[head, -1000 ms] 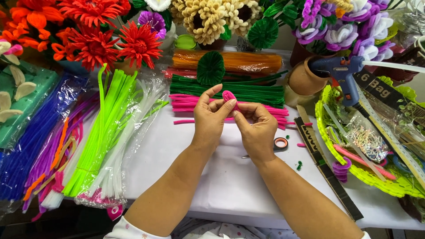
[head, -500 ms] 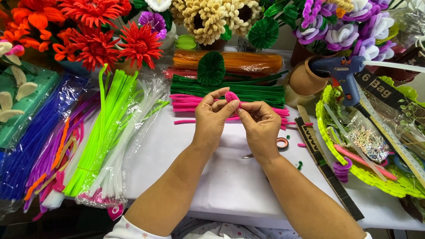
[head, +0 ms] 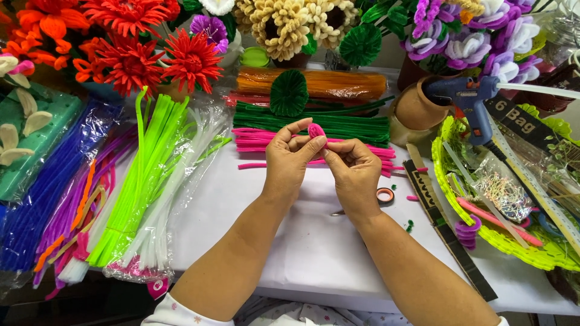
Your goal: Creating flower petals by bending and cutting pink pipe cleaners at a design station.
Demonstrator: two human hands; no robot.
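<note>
White table (head: 290,253), centre: left hand (head: 289,158) and right hand (head: 353,172) meet, both pinching small pink coil (head: 316,131) of fuzzy wire held above pink stems (head: 254,142) lying far side. Coil looks light, soft, bendable, likely to unwind; grip best at rim, fingertips only.

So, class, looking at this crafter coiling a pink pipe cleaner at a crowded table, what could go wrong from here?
1. The small pink coil is pinched only by fingertips of the left hand and right hand; it could slip and unwind.
2. The blue glue gun sits propped near the right elbow's path and might get knocked.
3. Scissors lie partly hidden under the right hand, risking a nick.
</note>
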